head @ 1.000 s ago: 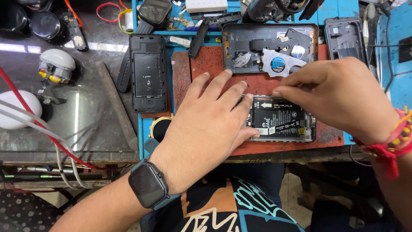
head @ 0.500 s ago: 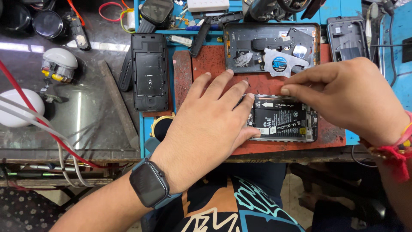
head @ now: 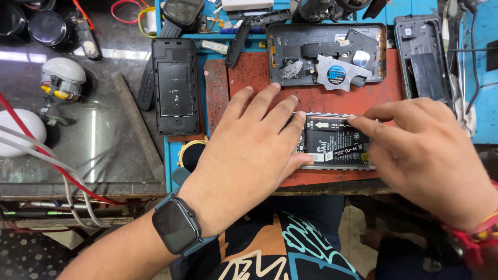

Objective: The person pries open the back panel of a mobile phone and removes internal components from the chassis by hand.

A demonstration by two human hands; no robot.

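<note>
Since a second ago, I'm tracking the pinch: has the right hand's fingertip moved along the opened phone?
Yes. The right hand has slid right along the opened phone's top edge, away from the left hand.

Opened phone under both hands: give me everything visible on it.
The opened phone with the black battery lies flat, back off, on the rust-red work mat near the bench's front edge. A thin metal frame edges a black battery with white labels. The left hand lies flat over its left part, hiding it; the right hand pinches at its upper edge with fingertips. The rest is hidden.
</note>
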